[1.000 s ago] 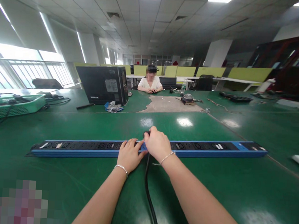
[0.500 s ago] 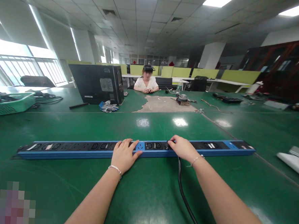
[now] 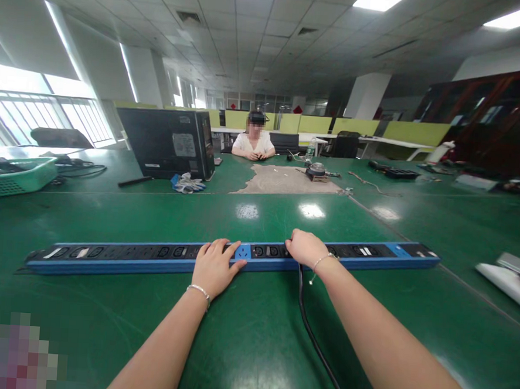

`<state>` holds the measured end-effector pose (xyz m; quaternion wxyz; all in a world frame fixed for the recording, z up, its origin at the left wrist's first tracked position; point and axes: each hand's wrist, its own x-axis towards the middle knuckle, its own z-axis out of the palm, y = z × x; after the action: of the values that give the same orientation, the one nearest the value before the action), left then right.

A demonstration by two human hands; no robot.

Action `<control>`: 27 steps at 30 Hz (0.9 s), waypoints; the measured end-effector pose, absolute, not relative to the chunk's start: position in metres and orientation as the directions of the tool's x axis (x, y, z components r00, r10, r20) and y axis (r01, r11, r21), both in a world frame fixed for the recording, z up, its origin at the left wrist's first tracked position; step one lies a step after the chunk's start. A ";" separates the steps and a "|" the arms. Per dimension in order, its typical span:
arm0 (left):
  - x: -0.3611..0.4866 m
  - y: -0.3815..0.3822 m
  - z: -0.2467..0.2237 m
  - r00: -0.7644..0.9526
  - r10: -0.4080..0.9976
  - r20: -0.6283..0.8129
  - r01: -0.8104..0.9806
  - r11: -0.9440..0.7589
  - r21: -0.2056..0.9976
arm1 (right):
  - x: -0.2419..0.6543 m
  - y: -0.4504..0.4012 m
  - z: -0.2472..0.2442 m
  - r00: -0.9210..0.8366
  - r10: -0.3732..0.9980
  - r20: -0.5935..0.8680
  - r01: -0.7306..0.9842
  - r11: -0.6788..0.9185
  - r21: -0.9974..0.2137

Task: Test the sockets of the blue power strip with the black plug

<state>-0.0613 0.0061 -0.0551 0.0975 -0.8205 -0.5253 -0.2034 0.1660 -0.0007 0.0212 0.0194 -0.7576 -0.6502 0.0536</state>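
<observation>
A long blue and black power strip (image 3: 123, 265) lies across the green table, its sockets facing up. Fingers over its top and thumb at the near edge, my left hand (image 3: 214, 267) grips it just left of a blue socket. My right hand (image 3: 306, 248) is closed at the strip, right of the middle, around the plug of a black power cord (image 3: 307, 323). The plug itself is hidden by my fingers, so how far it sits in a socket cannot be seen. From under that hand the cord runs down toward the near edge of the view.
Behind the strip stand a black computer case (image 3: 161, 144) and a pair of work gloves (image 3: 187, 183). A green basket (image 3: 20, 181) with cables is at the left. Another person (image 3: 254, 141) sits across the table (image 3: 175, 210). A white object (image 3: 507, 285) lies at right.
My right hand has turned and shifted slightly left at the strip, covering the plug more. The cord below it has swung left. My left hand keeps its place on the strip.
</observation>
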 end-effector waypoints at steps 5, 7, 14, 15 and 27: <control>-0.062 0.007 -0.057 0.364 0.816 0.449 0.901 -0.430 0.052 | 0.156 -0.006 0.018 0.141 0.989 -0.035 0.988 -0.143 -0.056; -0.062 0.006 -0.057 0.362 0.818 0.448 0.902 -0.428 0.053 | 0.155 -0.008 0.015 0.141 0.989 -0.038 0.988 -0.143 -0.056; -0.061 0.006 -0.055 0.347 0.831 0.434 0.910 -0.410 0.059 | 0.157 -0.009 0.010 0.105 0.994 -0.037 0.994 -0.106 -0.014; -0.061 0.006 -0.056 0.342 0.834 0.433 0.912 -0.406 0.061 | 0.156 -0.008 0.011 0.095 0.994 -0.048 0.995 -0.096 -0.005; -0.029 -0.008 -0.060 0.440 0.782 0.442 0.858 -0.512 0.051 | 0.153 -0.011 0.002 0.115 0.993 0.038 0.993 -0.115 0.000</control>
<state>-0.0294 -0.0076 -0.0600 0.0906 -0.8438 -0.4857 -0.2096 0.1527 -0.0109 0.0022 0.0127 -0.7465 -0.6651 -0.0143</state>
